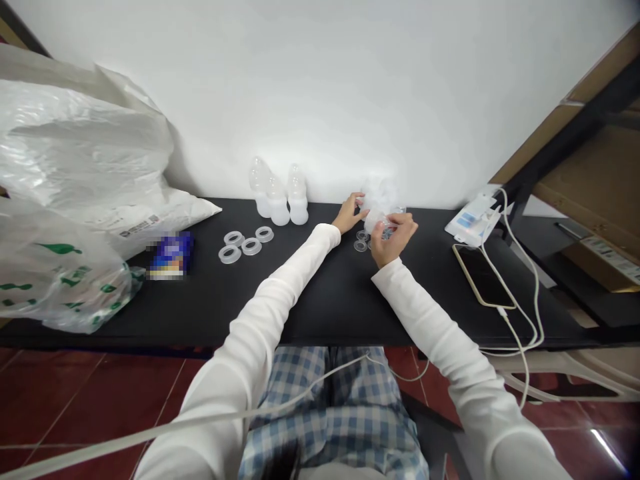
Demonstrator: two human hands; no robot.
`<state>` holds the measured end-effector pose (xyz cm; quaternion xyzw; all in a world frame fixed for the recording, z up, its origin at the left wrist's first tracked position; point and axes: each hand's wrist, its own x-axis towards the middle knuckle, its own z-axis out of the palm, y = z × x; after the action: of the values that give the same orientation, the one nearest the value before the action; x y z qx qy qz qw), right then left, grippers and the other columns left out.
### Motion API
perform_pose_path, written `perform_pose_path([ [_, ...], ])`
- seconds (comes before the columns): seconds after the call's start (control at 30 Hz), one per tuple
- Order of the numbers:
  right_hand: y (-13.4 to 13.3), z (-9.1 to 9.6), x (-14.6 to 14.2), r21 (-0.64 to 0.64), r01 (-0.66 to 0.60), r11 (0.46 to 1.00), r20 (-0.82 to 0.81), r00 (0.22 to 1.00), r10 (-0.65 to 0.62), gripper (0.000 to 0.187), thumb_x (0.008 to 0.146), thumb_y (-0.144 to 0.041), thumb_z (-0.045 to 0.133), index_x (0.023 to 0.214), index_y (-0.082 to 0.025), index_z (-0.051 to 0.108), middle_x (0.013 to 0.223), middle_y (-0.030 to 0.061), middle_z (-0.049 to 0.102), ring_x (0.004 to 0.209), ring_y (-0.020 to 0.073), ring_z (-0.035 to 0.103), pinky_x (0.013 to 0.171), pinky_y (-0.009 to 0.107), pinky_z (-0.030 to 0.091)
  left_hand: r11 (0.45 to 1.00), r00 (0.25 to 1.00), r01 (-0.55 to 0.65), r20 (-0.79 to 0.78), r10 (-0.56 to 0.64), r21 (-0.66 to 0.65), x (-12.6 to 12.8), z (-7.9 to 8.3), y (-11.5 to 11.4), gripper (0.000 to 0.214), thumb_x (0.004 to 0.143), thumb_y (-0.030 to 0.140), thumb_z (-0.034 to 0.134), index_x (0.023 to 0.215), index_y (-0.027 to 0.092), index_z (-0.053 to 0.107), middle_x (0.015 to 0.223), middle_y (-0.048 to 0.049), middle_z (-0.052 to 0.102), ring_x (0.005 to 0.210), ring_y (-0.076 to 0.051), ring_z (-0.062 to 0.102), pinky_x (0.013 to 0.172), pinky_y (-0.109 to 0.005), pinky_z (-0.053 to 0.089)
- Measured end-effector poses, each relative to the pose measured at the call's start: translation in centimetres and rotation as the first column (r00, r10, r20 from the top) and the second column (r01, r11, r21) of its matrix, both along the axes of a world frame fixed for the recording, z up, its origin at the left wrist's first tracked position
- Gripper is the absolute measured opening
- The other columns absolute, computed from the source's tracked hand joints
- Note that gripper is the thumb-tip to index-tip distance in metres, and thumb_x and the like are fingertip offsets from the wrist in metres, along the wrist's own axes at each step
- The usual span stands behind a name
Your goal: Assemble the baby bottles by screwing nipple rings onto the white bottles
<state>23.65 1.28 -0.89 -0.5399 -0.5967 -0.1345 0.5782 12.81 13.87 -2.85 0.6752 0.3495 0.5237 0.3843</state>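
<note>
Beside a cluster of translucent plastic pieces (384, 192) against the wall is my left hand (349, 213), its thumb and fingers apart at the cluster's left edge. My right hand (394, 239) pinches a cloudy, cup-like plastic piece (375, 219) in front of that cluster; its exact kind is hard to make out. Several small clear discs (360, 245) lie under and between the hands. To the left, three baby bottles (279, 207) with white lower parts and clear domed tops stand upright. Several translucent screw rings (251, 246) lie flat nearer the front.
White plastic bags (85, 167) and a blue packet (173, 255) occupy the left of the black table (320, 313). At the right lie a phone (484, 277) on a charging cable, a white-and-blue package (473, 219) and looping white cables (535, 293). The white wall rises directly behind.
</note>
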Motion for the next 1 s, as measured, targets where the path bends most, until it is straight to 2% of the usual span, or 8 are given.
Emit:
perform_pose_path([
  [0.13, -0.3, -0.1, -0.4, -0.069, -0.089, 0.994, -0.016, 0.996, 0.088, 0.03, 0.093, -0.05, 0.047, 0.1, -0.021, 0.053, 0.092, 0.01, 0.054, 0.088, 0.0266, 0.056, 0.09, 0.055, 0.046, 0.998, 0.996, -0.044, -0.079, 0.047, 0.041, 0.3, -0.2, 0.5, 0.036, 0.068, 0.014, 0.078, 0.1, 0.022, 0.063, 0.081, 0.0001, 0.055, 0.082, -0.019, 0.053, 0.095, -0.037, 0.043],
  [0.3, -0.3, 0.1, -0.9, -0.113, -0.108, 0.988, 0.038, 0.993, 0.113, 0.029, 0.092, -0.049, 0.051, 0.099, -0.022, 0.054, 0.09, 0.0082, 0.056, 0.085, 0.0241, 0.057, 0.09, 0.049, 0.046, 0.994, 0.989, -0.101, -0.102, 0.105, 0.045, -0.3, 0.3, -0.3, 0.037, 0.061, 0.016, 0.083, 0.088, 0.02, 0.057, 0.091, -0.0042, 0.058, 0.096, -0.023, 0.056, 0.099, -0.039, 0.041],
  [0.4, 0.0, 0.2, -1.0, -0.06, -0.126, 0.99, 0.076, 0.989, 0.13, 0.03, 0.092, -0.05, 0.052, 0.101, -0.022, 0.054, 0.086, 0.005, 0.056, 0.078, 0.0208, 0.056, 0.087, 0.046, 0.047, 0.995, 0.993, -0.098, -0.063, 0.098, 0.003, -2.3, 0.0, -2.2, 0.045, 0.063, 0.025, 0.084, 0.093, 0.021, 0.05, 0.101, -0.0053, 0.061, 0.1, -0.021, 0.06, 0.096, -0.036, 0.045],
  [0.53, 0.3, 0.1, -1.4, 0.005, -0.212, 0.977, 0.053, 0.976, 0.212, 0.031, 0.095, -0.052, 0.05, 0.104, -0.022, 0.052, 0.087, 0.0034, 0.057, 0.073, 0.0175, 0.056, 0.08, 0.042, 0.05, 0.983, 0.982, -0.186, -0.021, 0.186, -0.005, -7.5, -0.9, -6.3, 0.042, 0.074, 0.04, 0.076, 0.101, 0.021, 0.049, 0.097, -0.0031, 0.062, 0.095, -0.019, 0.063, 0.09, -0.034, 0.05],
  [0.67, -0.1, 0.1, -2.1, -0.05, -0.422, 0.905, -0.02, 0.906, 0.422, 0.032, 0.098, -0.052, 0.048, 0.111, -0.023, 0.051, 0.094, 0.0047, 0.06, 0.077, 0.0168, 0.059, 0.073, 0.037, 0.054, 0.991, 0.989, -0.112, 0.091, 0.118, -0.073, -13.3, -0.8, -9.6, 0.044, 0.075, 0.051, 0.071, 0.103, 0.022, 0.053, 0.098, -0.0019, 0.061, 0.083, -0.017, 0.062, 0.068, -0.029, 0.053],
  [0.77, -0.5, 0.1, -2.6, -0.107, -0.548, 0.83, -0.029, 0.836, 0.548, 0.031, 0.098, -0.049, 0.05, 0.114, -0.024, 0.05, 0.101, 0.0065, 0.063, 0.084, 0.018, 0.062, 0.075, 0.036, 0.056, 0.992, 0.99, -0.074, 0.112, 0.085, -0.1, -15.8, 0.0, -10.5, 0.045, 0.07, 0.052, 0.073, 0.098, 0.021, 0.058, 0.098, -0.0022, 0.061, 0.078, -0.017, 0.061, 0.058, -0.026, 0.05],
  [0.9, -0.6, 0.0, -2.7, -0.191, -0.616, 0.764, 0.012, 0.777, 0.629, 0.03, 0.097, -0.046, 0.052, 0.116, -0.024, 0.051, 0.107, 0.0087, 0.065, 0.093, 0.0204, 0.065, 0.08, 0.038, 0.056, 0.994, 0.991, -0.105, 0.082, 0.108, -0.036, -16.3, 1.2, -10.6, 0.04, 0.064, 0.043, 0.075, 0.093, 0.018, 0.064, 0.099, -0.0033, 0.067, 0.098, -0.023, 0.063, 0.081, -0.033, 0.053],
  [1.0, -0.4, -0.1, -2.5, -0.242, -0.623, 0.744, 0.073, 0.753, 0.654, 0.027, 0.096, -0.043, 0.054, 0.113, -0.024, 0.053, 0.106, 0.0086, 0.066, 0.092, 0.0207, 0.064, 0.082, 0.038, 0.056, 0.996, 0.995, -0.075, 0.07, 0.078, -0.046, -16.1, 1.6, -10.6, 0.037, 0.062, 0.04, 0.072, 0.09, 0.017, 0.066, 0.101, -0.0042, 0.07, 0.104, -0.026, 0.064, 0.091, -0.036, 0.05],
])
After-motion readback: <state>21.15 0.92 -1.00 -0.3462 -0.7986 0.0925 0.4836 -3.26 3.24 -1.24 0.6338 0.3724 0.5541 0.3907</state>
